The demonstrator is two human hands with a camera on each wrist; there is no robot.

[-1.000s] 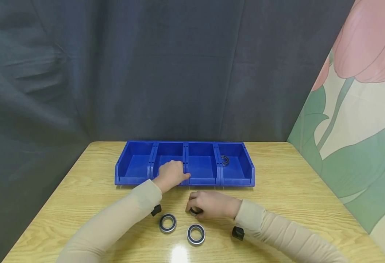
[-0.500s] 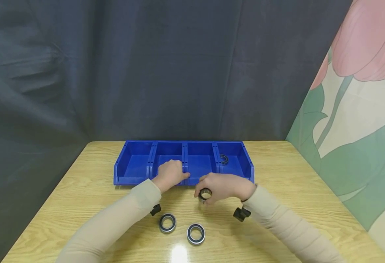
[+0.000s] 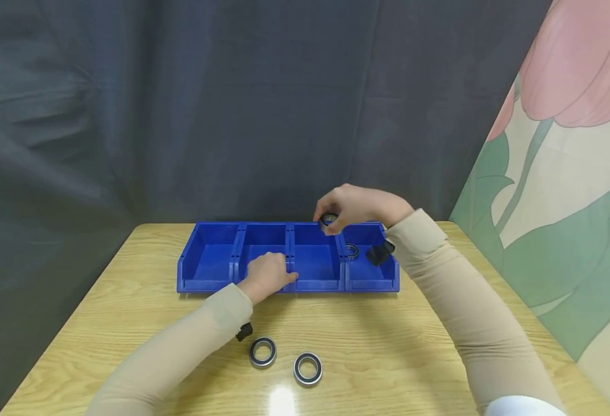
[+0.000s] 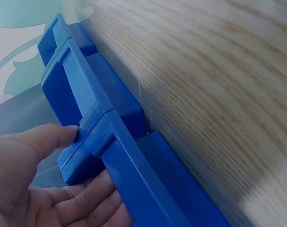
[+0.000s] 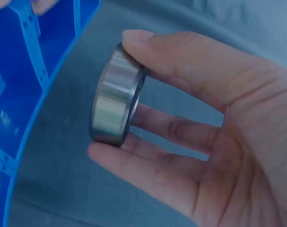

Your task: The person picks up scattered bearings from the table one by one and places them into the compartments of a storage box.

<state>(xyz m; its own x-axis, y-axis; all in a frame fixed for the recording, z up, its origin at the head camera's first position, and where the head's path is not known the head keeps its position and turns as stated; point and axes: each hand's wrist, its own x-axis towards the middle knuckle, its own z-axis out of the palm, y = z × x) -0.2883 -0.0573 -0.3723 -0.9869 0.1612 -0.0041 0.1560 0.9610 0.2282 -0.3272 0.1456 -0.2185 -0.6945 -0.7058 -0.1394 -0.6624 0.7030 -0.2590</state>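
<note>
My right hand [image 3: 355, 203] is raised over the back edge of the third blue bin from the left. It pinches a ball bearing [image 5: 112, 97] between thumb and fingers; the right wrist view shows the shiny steel outer ring side-on. My left hand [image 3: 267, 274] is at the front of the row of blue bins [image 3: 317, 285]. Its thumb lies on the rim where two bins join, and its fingers curl round the wall of the second bin [image 4: 138, 177]. Another bearing [image 3: 352, 252] leans at the left side of the rightmost bin.
Two bearings, a left one [image 3: 262, 352] and a right one [image 3: 307, 369], lie flat on the wooden table [image 3: 388, 358] in front of the bins. A dark curtain [image 3: 252, 115] hangs behind, with a flower-patterned panel [image 3: 570, 190] at the right.
My right hand has lifted the bearing off the table and carried it up and away over the bins. The left hand stays in place on the bins.
</note>
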